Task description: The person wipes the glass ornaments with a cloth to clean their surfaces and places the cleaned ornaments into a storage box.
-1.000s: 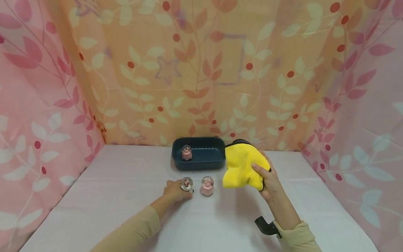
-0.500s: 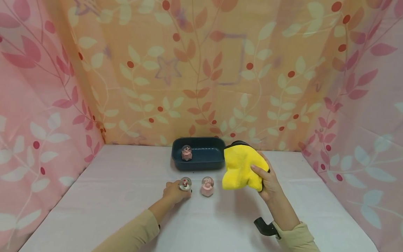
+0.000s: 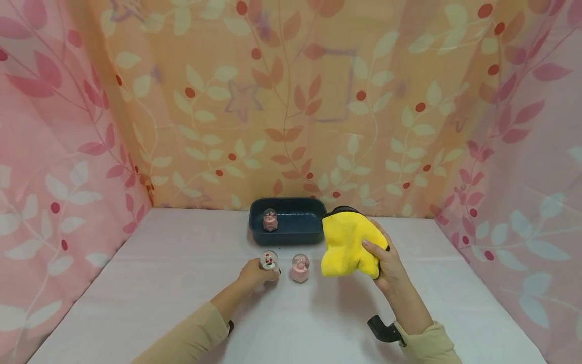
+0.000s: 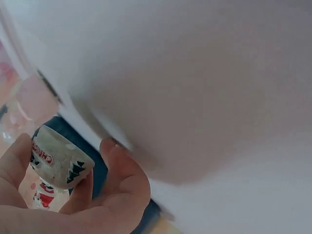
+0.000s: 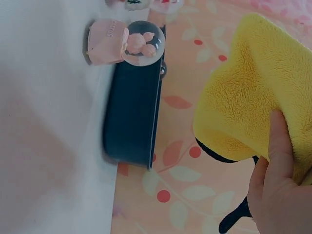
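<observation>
My left hand grips a snow globe with a red Santa figure inside, above the near side of the dark tray. Its white base, printed with red lettering and dark trees, sits between thumb and fingers in the left wrist view. A pink snow globe with a round-eared figure stands on the table just right of that hand. My right hand holds up a yellow cloth with dark edging, its thumb pressed on the fluffy front. The rest of its fingers are mostly hidden behind the cloth.
A dark blue rectangular tray stands at the back of the white table. Another pink snow globe sits in its left end. Patterned curtains enclose the back and both sides. A black wrist mount sticks out from the right sleeve.
The left hand shifted slightly left, then came back right and up a little with the Santa snow globe. The right hand keeps the cloth nearly still, its top edge slightly lower.
</observation>
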Demonstrator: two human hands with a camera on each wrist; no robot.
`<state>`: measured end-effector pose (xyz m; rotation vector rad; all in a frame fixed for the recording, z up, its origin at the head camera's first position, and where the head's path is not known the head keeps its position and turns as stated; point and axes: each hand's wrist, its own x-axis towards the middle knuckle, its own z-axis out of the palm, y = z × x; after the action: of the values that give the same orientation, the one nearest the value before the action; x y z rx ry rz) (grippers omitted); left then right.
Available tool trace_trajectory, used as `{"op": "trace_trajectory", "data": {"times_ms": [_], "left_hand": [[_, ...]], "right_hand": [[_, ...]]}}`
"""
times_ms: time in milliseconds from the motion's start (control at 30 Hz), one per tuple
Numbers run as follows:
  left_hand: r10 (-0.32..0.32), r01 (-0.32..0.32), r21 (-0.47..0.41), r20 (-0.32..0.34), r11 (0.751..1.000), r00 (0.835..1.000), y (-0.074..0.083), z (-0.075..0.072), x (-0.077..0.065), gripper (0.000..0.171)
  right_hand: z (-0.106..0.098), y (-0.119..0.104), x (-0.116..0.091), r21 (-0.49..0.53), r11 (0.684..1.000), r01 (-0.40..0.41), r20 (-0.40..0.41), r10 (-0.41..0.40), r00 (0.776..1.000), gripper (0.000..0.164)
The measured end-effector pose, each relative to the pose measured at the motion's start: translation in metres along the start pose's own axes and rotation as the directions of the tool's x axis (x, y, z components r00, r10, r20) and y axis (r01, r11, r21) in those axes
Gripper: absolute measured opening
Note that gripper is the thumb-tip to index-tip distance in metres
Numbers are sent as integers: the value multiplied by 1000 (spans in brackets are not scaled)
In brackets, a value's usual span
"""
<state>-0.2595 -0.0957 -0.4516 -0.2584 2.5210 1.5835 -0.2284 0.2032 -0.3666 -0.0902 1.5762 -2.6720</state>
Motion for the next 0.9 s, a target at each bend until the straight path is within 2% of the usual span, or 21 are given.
{"op": "trace_trajectory", "data": {"times_ms": [267, 467, 700, 900], "left_hand": [[74, -74, 34, 2, 997, 997, 12, -3, -8, 41], [157, -155, -78, 21, 985, 987, 27, -14, -19, 31], [153, -151, -141, 0, 978, 988, 40, -19, -26, 34], [162, -167, -149, -42, 975, 986, 44, -22, -28, 38]], "right_hand": [[2, 4, -2, -36, 999, 21, 13, -21, 1000, 53], [4, 5, -3, -37, 999, 16, 10, -15, 1000, 55], [6, 7, -4, -36, 999, 4, 5, -3, 1000, 55], [9, 8, -4, -45, 999, 9, 3, -8, 1000, 55]]}}
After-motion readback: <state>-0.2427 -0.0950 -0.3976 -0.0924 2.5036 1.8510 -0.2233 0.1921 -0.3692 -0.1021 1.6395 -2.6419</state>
